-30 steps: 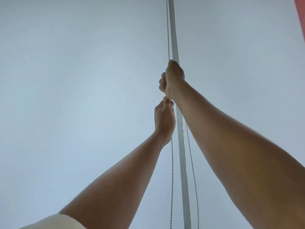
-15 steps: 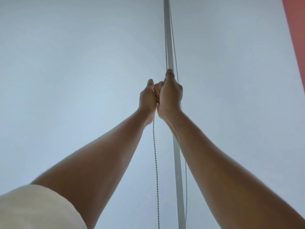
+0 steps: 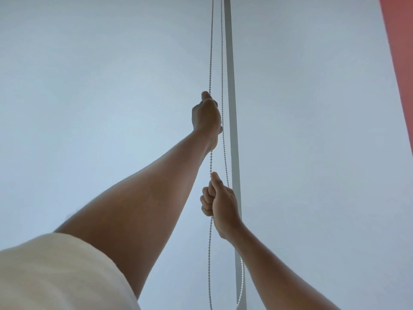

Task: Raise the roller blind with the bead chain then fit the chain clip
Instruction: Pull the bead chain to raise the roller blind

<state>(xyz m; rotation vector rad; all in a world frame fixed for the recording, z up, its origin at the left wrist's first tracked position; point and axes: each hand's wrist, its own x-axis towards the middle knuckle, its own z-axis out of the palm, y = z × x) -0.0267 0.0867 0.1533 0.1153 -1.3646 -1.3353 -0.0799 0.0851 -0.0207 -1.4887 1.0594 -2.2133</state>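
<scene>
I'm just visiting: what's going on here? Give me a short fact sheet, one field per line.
Activity: a person works a blind's bead chain, two bare hands
Left hand: higher up, closed on the chain's left strand
Right hand: lower down, fist closed on the same strand
Other strand: hangs free beside the hands
Behind the chain: a pale upright strip
Backdrop: plain pale blind
Far right: a red edge
Chain clip: not visible

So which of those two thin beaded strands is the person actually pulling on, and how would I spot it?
Start at the pale vertical strip that runs up the middle of the light blind. Just left of it hang two strands of bead chain. The gripped strand is the left one: it passes through the left hand above and the right hand below, while the free strand hangs untouched beside the strip.
</scene>
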